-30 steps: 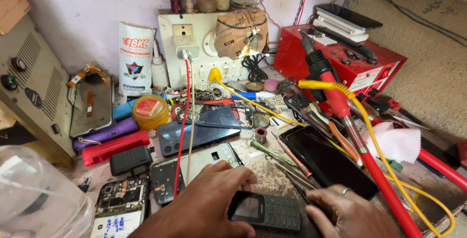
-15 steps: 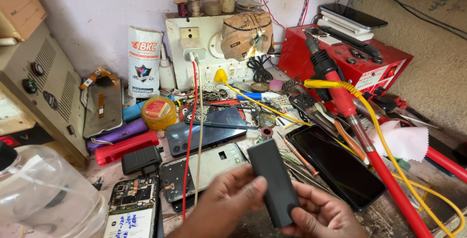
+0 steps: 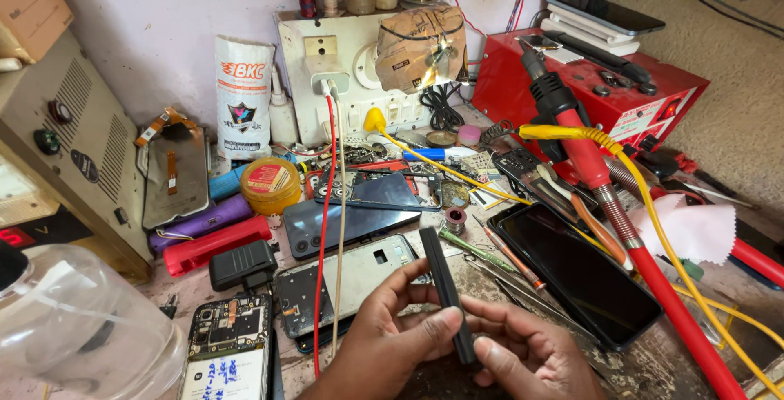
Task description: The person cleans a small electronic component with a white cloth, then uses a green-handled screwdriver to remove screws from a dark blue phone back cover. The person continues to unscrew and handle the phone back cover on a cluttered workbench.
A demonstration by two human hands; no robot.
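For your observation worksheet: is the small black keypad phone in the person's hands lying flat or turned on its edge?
On edge. The small black keypad phone shows only its narrow side, pinched between the left hand and right hand. No keypad is visible.

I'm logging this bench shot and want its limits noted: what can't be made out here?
Head view only:
- Phone: seen edge-on, so its faces are hidden; its lower end sits behind the right hand.
- Left hand: wrist cut off by the bottom edge.
- Circuit board: lower part cut off by the bottom edge.
- Clear jar: cropped at the left corner, blurred.
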